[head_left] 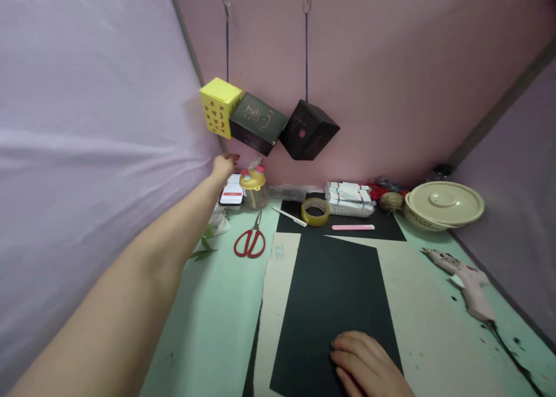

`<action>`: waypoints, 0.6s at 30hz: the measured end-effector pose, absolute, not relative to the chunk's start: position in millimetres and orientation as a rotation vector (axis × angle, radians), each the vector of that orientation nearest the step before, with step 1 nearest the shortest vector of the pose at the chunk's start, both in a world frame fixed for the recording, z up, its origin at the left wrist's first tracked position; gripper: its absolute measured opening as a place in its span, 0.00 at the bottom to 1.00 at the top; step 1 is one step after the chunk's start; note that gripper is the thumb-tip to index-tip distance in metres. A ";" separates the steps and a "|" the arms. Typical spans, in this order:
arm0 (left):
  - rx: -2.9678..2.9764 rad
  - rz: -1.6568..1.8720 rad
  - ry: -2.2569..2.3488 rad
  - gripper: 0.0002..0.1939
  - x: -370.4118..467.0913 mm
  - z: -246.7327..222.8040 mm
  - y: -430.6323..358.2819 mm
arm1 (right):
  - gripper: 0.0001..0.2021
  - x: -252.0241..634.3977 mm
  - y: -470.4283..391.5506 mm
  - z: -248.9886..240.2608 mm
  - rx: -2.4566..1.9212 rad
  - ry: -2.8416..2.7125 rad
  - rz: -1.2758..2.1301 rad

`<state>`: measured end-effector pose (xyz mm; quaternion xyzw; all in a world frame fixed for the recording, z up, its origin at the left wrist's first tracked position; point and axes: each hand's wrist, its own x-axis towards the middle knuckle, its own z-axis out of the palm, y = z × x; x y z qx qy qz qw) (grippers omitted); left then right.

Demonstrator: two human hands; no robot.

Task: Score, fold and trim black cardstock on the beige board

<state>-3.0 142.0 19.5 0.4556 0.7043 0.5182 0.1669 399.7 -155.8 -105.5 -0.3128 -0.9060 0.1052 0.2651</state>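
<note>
My left arm stretches to the back left, and my left hand [225,164] hovers below the hanging yellow box [217,109]. Its fingers reach out, partly hidden, with nothing visible in them. Close under it are a phone [231,192] with a lit screen and a clear jar with a yellow lid [253,183]. Flat on a sheet of black paper [334,293] rests my right hand [371,365], fingers extended. The black sheet lies on a larger grey-white board [417,304]. Red-handled scissors [249,241] lie left of the board.
Two dark boxes [258,122] hang by cords beside the yellow one. Along the back are a white pen [289,216], a tape roll [315,212], a marker set [350,199], a pink cutter [353,227] and a lidded bowl [443,203]. A pink glue gun [471,287] lies right.
</note>
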 end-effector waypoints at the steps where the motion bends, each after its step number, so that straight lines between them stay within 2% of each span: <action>1: 1.291 1.530 2.005 0.09 -0.1 21.0 132.3 | 0.07 399.3 -155.7 -102.3 -0.848 -2.431 0.304; 4: 1.307 1.716 1.995 0.13 19.0 21.0 84.9 | 0.07 397.8 -156.8 -96.2 -0.860 -2.387 0.347; 7: 1.429 1.782 1.898 0.11 54.1 8.3 17.8 | 0.08 396.5 -158.9 -93.3 -0.859 -2.354 0.382; 10: 1.839 1.419 1.712 0.09 95.8 -14.6 -46.3 | 0.09 395.0 -162.6 -90.6 -0.877 -2.334 0.401; 13: 2.118 0.914 1.509 0.12 130.9 -37.2 -93.2 | 0.11 398.2 -166.6 -88.8 -0.925 -2.374 0.335; 16: 2.222 0.594 1.514 0.24 148.6 -56.0 -129.2 | 0.14 420.3 -168.3 -93.4 -1.020 -2.465 0.200; 18: 2.168 0.572 1.651 0.28 149.7 -69.3 -151.5 | 0.16 449.7 -169.1 -102.3 -1.216 -2.426 0.129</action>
